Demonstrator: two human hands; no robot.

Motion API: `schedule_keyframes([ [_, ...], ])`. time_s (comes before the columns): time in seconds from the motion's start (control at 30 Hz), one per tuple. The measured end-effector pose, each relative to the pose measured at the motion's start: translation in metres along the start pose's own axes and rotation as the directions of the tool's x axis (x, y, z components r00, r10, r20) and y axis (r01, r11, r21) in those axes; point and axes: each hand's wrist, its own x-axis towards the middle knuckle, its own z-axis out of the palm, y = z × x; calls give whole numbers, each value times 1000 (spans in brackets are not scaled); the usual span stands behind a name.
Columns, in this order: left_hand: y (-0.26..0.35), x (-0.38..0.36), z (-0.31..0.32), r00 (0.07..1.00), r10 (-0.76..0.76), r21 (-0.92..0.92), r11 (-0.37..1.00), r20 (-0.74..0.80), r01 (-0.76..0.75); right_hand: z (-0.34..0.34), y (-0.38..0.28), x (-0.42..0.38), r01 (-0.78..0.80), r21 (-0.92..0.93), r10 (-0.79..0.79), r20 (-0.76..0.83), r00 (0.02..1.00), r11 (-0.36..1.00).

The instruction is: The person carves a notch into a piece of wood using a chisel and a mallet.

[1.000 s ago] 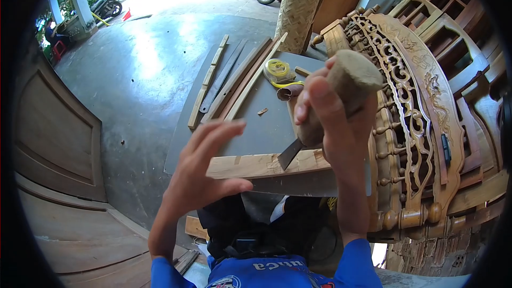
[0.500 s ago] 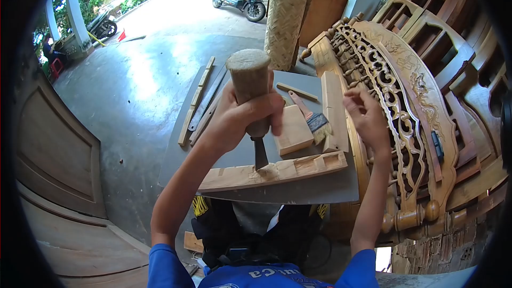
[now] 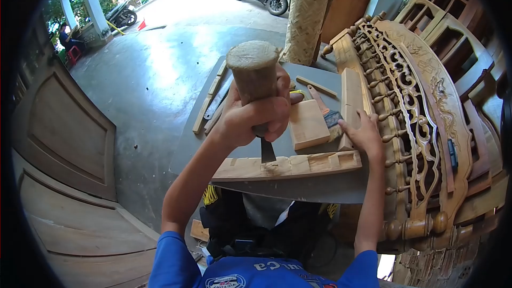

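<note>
My left hand (image 3: 258, 114) is wrapped round a thick wooden mallet (image 3: 253, 74) and a chisel (image 3: 268, 151), whose blade stands on a notched wooden bar (image 3: 293, 166) near the table's front edge. The chisel's handle is mostly hidden by the fingers. To the right, my right hand (image 3: 367, 134) holds nothing, its fingers apart, beside an upright-lying wooden beam (image 3: 350, 96) and the bristle end of a paintbrush (image 3: 333, 118). A square wood block (image 3: 309, 124) lies between the hands.
Thin strips (image 3: 212, 98) and a saw blade (image 3: 220, 96) lie at the grey table's left (image 3: 194, 152). Carved furniture (image 3: 408, 106) stands close on the right. A woven roll (image 3: 308, 21) stands behind. A person (image 3: 68, 36) sits far left.
My right hand has come down and nearer the beam and brush, its fingers spreading. The view has shifted, so the table and furniture appear further right. My left hand keeps its grip.
</note>
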Motion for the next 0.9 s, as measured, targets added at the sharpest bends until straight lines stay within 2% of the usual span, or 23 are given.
schedule_keyframes([
  [0.03,-1,0,0,1000,0,-27,1000,-6,0,3,2,0,36,-26,-38,-83,996,999],
  [0.13,-3,-4,-2,1000,23,-58,998,10,-22,0,-7,5,314,176,-274,-216,937,933],
  [0.17,-3,-5,-3,999,25,-63,998,32,-23,-2,-15,5,323,221,-283,-191,940,920],
  [0.27,0,-6,-6,996,48,-83,996,74,-41,-9,-49,-4,120,289,-147,72,987,950],
  [0.4,-3,-9,-10,995,64,-116,992,71,-56,3,-71,-12,257,32,-259,153,954,966],
  [0.43,-4,-10,-10,995,61,-124,991,73,-52,3,-80,-14,192,-48,-174,252,952,980],
  [0.53,-3,-10,-3,997,49,-47,998,64,-46,8,-92,-22,168,-119,-143,194,970,979],
  [0.63,-2,-9,2,997,58,-16,998,-40,-59,6,-95,-18,99,103,-123,259,958,990],
  [0.73,-4,-11,-4,995,90,-10,996,-46,-91,13,-93,-17,133,203,-169,174,970,970],
  [0.83,-3,-12,-2,992,122,-6,993,28,-122,18,-89,-17,123,249,-163,148,975,961],
  [0.9,0,-12,2,994,105,-13,994,32,-104,13,-94,-18,57,232,-108,213,971,971],
])
